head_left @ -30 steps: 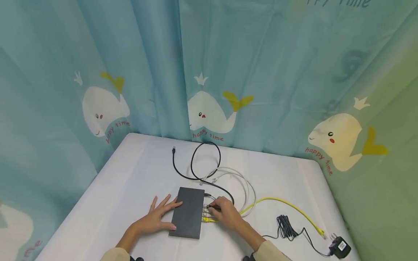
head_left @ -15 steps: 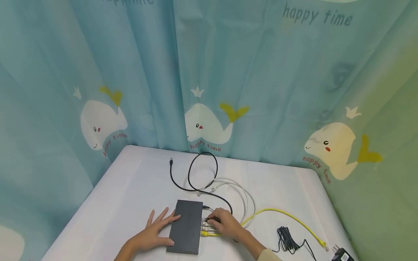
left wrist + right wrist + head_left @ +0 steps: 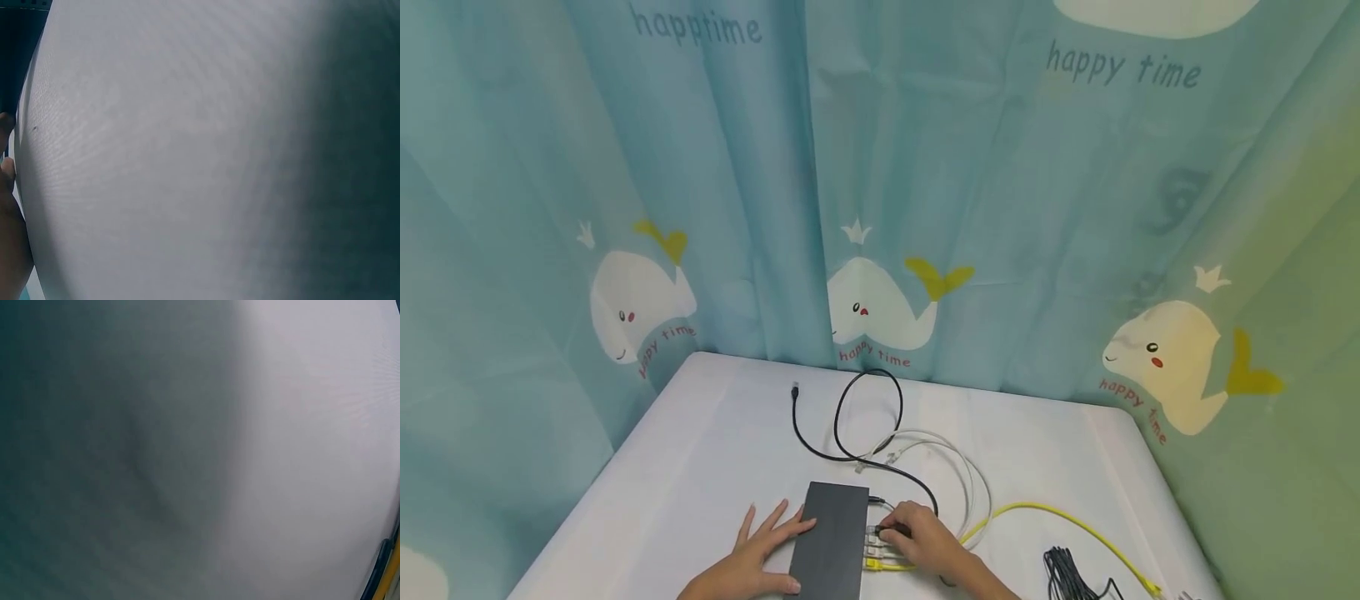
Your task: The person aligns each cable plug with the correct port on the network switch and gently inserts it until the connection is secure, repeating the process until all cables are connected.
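A flat black network switch lies on the white table, its row of ports facing right. My left hand rests on its left edge with fingers spread; the left wrist view catches only part of that hand beside the dark switch. On the port side, my right hand pinches the plug end of a black Ethernet cable at a port. The fingers partly hide the plug, so how deep it sits cannot be told. White Ethernet cables and a yellow Ethernet cable run from neighbouring ports.
A thin power lead enters the switch above the network plugs. Its bundled black cord lies at the lower right. The black cable's loose end lies toward the back. Whale-print curtains hang around the table.
The head view has tilted up, so the table sits lower and the power adapter is nearly out of frame. Both hands keep their places on the switch and the black cable.
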`<action>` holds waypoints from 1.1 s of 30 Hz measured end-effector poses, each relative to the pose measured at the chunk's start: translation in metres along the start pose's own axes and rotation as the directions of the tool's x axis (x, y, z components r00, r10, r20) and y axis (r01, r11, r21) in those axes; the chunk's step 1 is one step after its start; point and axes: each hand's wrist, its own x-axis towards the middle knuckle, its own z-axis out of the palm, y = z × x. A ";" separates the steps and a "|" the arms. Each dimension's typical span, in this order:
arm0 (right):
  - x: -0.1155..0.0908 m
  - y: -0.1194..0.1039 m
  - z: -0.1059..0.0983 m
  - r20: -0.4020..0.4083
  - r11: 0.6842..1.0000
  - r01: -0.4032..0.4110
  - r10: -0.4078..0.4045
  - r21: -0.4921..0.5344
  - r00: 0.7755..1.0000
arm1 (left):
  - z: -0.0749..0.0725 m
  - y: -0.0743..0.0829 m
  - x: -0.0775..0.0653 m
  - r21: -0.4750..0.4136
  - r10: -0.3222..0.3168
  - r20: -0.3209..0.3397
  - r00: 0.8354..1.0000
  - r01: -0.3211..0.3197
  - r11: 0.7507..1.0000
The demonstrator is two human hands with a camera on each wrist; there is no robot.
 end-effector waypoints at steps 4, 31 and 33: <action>0.001 0.001 0.000 -0.008 0.999 0.033 -0.033 -0.001 0.999 | -0.001 0.000 0.001 0.010 0.004 0.003 1.000 -0.004 1.000; -0.002 0.007 0.002 -0.036 0.968 0.239 -0.243 -0.074 0.969 | 0.001 -0.012 0.004 0.035 0.020 0.011 1.000 -0.020 0.999; -0.001 0.006 0.002 -0.044 0.973 0.227 -0.228 -0.032 0.973 | 0.001 -0.012 0.004 0.045 0.011 0.001 1.000 -0.012 0.999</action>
